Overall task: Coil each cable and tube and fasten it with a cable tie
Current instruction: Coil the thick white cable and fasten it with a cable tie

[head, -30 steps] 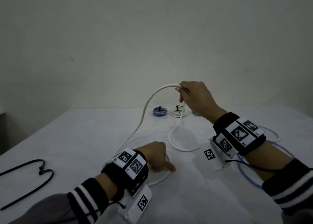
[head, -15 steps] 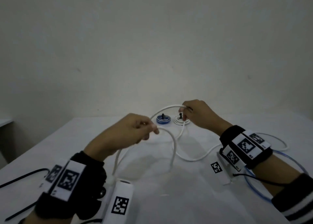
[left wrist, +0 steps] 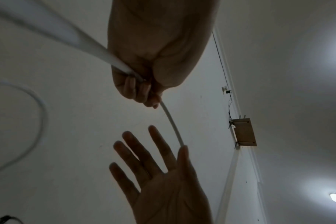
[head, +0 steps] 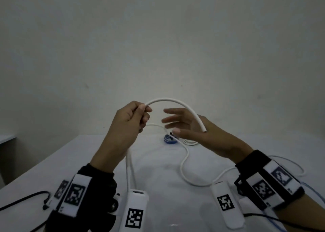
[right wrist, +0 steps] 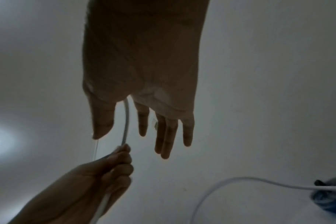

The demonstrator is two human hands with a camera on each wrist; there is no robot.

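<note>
One hand is gripping: your left hand (head: pixel 130 119) is pinching the springy white plastic tube (head: pixel 175 102). Your right hand (head: pixel 190 126) is hanging wide, fingers spread, holding nothing. Be taking the free tip; it's looking stiff and light.

Both hands are bare. The left hand (head: pixel 128 119) has a wide black band (head: pixel 98 182) strapped round its wrist. On that band sit white rectangular plates (head: pixel 77 195) printed with black square pixel-pattern markers. Below the wrist hangs a white oblong camera housing (head: pixel 134 212) bearing another such marker and a dark slot at its top end; a small round metal fitting shows beside it.

The right hand (head: pixel 195 126) wears a matching black band (head: pixel 253 163) with two white marker plates (head: pixel 270 184), and a white oblong housing (head: pixel 226 203) with its own marker. A thin black wire (head: pixel 260 216) leaves the right band.
</note>
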